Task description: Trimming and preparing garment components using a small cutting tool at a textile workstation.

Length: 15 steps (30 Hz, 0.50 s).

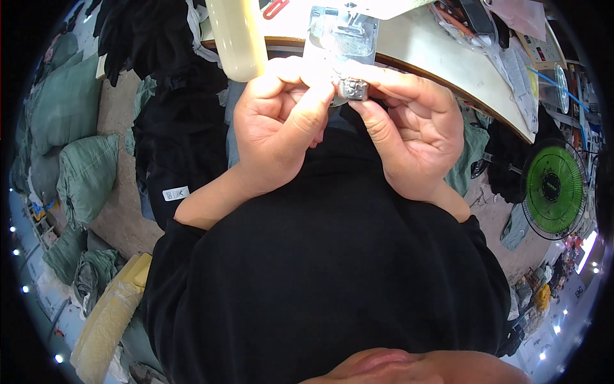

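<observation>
Both my hands are raised together just in front of the sewing machine's metal plate (343,38). A small silver metal part (354,89) with bumps or screw heads on its face sits between the fingertips. My right hand (412,125) pinches it between thumb and forefinger. Close against its left side, my left hand (275,121) is closed, thumb pressed to the fingers. Glare hides what those left fingertips hold, if anything. The machine's cream-coloured arm (236,38) rises just beyond my left hand.
The pale worktable (448,70) curves away to the right, with a red clip-like tool (276,8) at the back. Dark fabric (169,121) hangs at the left beside stuffed green sacks (89,173). A green fan (553,187) stands at the right.
</observation>
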{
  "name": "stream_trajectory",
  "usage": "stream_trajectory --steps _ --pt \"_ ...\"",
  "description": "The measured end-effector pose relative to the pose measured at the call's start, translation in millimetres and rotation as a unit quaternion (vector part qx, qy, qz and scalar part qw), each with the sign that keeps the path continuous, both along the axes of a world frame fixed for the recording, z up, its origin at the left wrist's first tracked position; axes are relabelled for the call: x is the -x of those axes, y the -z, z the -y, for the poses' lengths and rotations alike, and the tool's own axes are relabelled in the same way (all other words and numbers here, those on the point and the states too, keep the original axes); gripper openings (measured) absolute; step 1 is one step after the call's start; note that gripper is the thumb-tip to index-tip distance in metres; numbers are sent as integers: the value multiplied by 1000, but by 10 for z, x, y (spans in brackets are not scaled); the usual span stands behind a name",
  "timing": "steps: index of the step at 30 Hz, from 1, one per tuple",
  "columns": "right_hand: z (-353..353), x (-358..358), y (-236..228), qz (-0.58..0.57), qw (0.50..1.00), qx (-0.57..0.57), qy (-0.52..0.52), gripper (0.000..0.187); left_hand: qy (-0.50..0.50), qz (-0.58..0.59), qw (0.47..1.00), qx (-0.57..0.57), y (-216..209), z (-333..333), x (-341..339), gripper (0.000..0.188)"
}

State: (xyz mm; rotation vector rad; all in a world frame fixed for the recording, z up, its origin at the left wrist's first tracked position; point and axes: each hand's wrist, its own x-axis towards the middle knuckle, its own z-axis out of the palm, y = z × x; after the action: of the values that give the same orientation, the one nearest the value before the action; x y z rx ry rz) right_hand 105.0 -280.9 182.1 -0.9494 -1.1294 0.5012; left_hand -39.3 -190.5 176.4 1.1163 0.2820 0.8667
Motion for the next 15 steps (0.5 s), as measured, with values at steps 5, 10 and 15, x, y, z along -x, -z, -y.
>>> stream_trajectory --steps 5,10,15 --pt "-2 10 -24 -50 998 13 -19 38 -17 -3 999 -39 26 8 5 19" --pt "6 21 -38 -52 998 13 -14 38 -20 18 997 -74 79 0 27 24" --pt "12 26 -33 -48 999 15 -4 38 -35 18 996 -79 50 -9 29 22"
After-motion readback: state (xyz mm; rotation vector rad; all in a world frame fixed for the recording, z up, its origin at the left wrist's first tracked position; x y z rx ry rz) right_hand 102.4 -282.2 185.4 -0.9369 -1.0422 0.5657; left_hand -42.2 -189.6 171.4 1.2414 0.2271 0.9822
